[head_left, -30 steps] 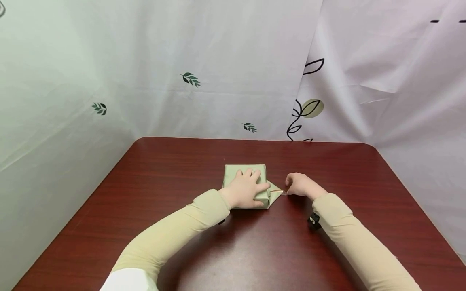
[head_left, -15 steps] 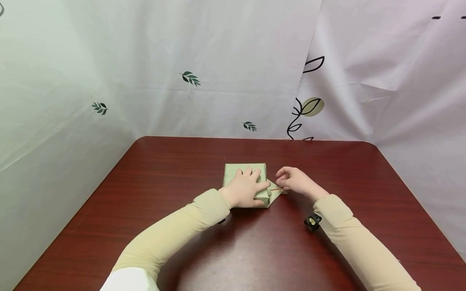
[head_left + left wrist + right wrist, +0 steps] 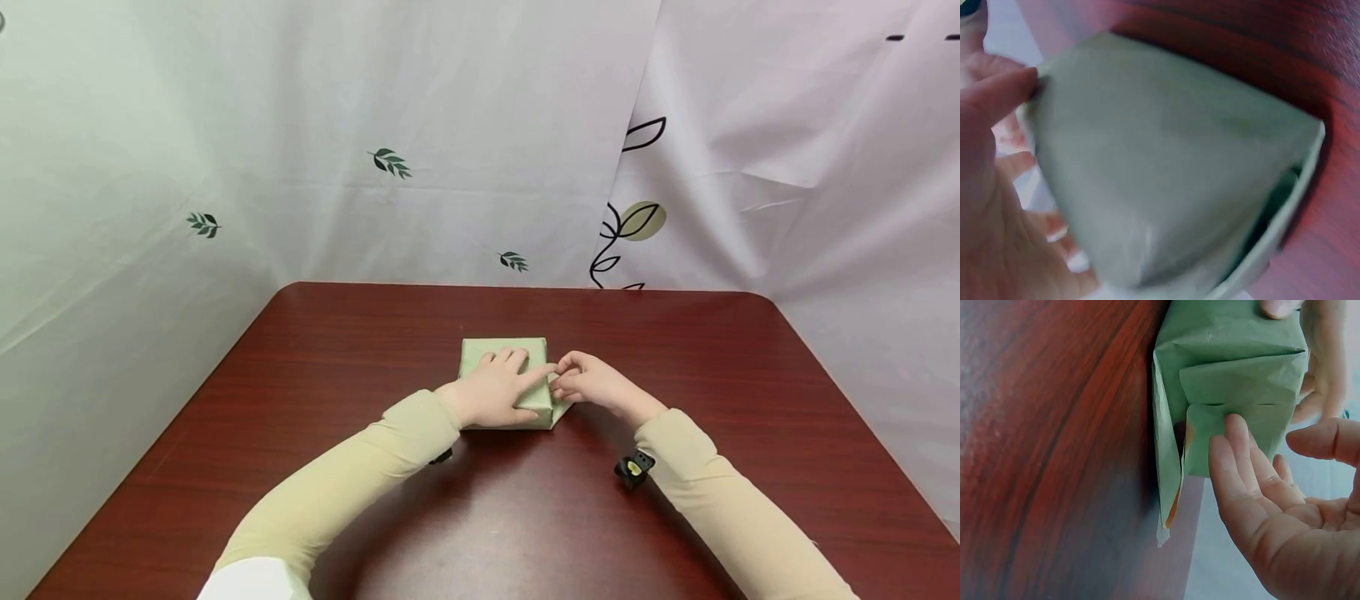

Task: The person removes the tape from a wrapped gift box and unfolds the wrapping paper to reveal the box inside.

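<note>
I read left hand [image 3: 489, 397] splayed on parcel [image 3: 1154, 144], right hand [image 3: 597, 385] parted, flap [image 3: 1167, 456] contact unclear; lifting left could skew folding.

Pale green parcel [image 3: 1154, 144], grained red-brown table [image 3: 487, 517]

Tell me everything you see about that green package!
The green package is boxy and wrapped in what looks like creased paper. It lies on the table. At one end, a pointed flap sticks out, with an orange-brown streak along it. The left hand, spread out, rests on top; the right hand seems to touch the folds at that end.
</note>
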Available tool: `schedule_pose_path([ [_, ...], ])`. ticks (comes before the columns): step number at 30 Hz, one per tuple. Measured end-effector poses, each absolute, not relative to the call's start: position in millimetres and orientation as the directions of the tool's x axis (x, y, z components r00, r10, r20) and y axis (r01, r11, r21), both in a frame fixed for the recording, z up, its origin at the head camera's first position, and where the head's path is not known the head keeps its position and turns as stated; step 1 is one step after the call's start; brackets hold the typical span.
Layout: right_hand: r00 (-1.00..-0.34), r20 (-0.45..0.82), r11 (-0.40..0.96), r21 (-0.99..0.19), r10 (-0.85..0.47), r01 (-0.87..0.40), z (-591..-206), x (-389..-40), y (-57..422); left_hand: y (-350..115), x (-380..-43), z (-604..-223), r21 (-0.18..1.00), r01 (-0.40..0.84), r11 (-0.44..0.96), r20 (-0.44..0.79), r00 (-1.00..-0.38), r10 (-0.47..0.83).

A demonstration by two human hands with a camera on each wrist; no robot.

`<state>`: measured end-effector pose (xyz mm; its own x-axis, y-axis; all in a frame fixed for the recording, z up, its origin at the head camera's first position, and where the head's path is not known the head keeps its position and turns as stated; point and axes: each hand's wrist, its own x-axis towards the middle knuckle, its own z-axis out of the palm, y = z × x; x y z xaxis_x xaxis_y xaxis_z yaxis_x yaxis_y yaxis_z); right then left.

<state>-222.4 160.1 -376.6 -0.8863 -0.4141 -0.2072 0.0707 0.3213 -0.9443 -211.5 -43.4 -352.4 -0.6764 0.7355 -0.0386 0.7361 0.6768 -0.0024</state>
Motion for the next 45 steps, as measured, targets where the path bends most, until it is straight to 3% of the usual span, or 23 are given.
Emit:
schedule_pose_path([
  [4, -0.890, -0.206, 0.316, -0.946, -0.406, 0.075, -378, -221, 159, -59, -216, -347, 0.221, 0.710, 0.668, -0.045, -0.677, 0.735],
  [8, -0.893, -0.209, 0.325, -0.943, -0.398, 0.076, -380, -220, 158, -80, -220, -342, 0.294, 0.694, 0.658, -0.011, -0.685, 0.728],
  [15, -0.903, -0.206, 0.337, -0.939, -0.376, 0.074, -383, -218, 155, -116, -230, -348, 0.215, 0.773, 0.596, 0.151, -0.630, 0.762],
  [23, -0.897, -0.186, 0.344, -0.938, -0.401, 0.041, -385, -219, 153, -136, -230, -355, 0.147, 0.842, 0.519, 0.196, -0.539, 0.819],
  [30, -0.892, -0.184, 0.340, -0.940, -0.412, 0.037, -380, -218, 153, -141, -228, -356, 0.167, 0.839, 0.518, 0.171, -0.542, 0.823],
  [36, -0.907, -0.180, 0.361, -0.932, -0.382, 0.033, -378, -222, 155, -132, -225, -360, 0.064, 0.863, 0.502, 0.241, -0.501, 0.831],
  [45, -0.936, -0.152, 0.510, -0.859, -0.319, -0.034, -375, -233, 159, -105, -209, -365, -0.046, 0.821, 0.569, 0.253, -0.541, 0.802],
])
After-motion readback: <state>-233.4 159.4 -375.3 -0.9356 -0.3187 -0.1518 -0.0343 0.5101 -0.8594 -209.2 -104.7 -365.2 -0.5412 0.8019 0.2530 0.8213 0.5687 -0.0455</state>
